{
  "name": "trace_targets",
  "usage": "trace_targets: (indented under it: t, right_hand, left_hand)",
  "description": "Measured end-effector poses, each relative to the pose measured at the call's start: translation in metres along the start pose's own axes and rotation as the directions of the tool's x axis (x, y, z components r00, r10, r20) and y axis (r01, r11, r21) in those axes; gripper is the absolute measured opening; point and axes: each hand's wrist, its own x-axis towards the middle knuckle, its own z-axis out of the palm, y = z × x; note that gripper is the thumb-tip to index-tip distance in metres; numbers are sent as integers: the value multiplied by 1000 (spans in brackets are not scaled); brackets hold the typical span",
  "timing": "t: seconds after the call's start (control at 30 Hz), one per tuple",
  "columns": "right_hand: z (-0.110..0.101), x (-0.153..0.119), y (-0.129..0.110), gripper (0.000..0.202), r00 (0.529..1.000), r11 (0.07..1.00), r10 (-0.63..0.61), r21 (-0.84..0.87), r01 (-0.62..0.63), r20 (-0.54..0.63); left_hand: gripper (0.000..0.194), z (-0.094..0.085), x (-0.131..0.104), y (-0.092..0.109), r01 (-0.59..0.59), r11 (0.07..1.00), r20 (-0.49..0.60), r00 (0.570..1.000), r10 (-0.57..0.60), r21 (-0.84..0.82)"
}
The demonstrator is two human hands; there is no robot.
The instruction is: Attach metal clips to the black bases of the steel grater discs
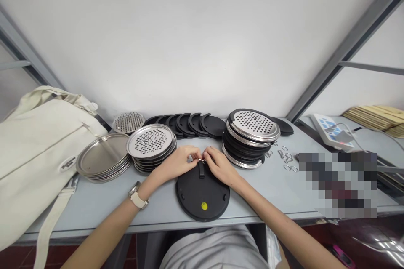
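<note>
A round black disc (202, 193) lies on the table in front of me, with a yellow sticker (204, 206) near its front edge. A short black strap (201, 171) runs toward its far edge. At the strap's end is a small metal ring (200, 160), partly hidden by fingers. My left hand (187, 160) is closed in a pinch on the ring from the left. From the right, my right hand (218, 163) pinches at the ring where it meets the strap, its palm resting over the disc's edge.
Left stand a stack of metal plates (105, 155), a stack of perforated grater plates (150, 142) and a cream bag (47, 147). Black discs (192, 123) overlap along the wall. A tall grater stack (252, 134) stands right, beside loose metal rings (287, 157) and a power strip (331, 130).
</note>
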Motion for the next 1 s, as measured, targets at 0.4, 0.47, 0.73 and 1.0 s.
trace_targets:
  t: [0.4, 0.47, 0.73, 1.0]
  right_hand:
    - [-5, -1, -2, 29, 1000, 999, -1, 51, 1, 7]
    - [-5, 0, -1, 32, 1000, 999, 12, 35, -12, 2]
    - [-7, 0, 1, 40, 998, 998, 64, 16, -64, -10]
    - [-5, 1, 9, 38, 996, 997, 76, -29, -78, -45]
  left_hand:
    - [12, 0, -1, -1, 1, 1000, -5, 1000, -1, 7]
    - [12, 0, -1, -1, 4, 1000, -7, 1000, -4, 10]
    - [13, -1, -1, 0, 11, 1000, -9, 1000, -10, 20]
    - [14, -1, 0, 2, 8, 999, -9, 1000, -8, 39]
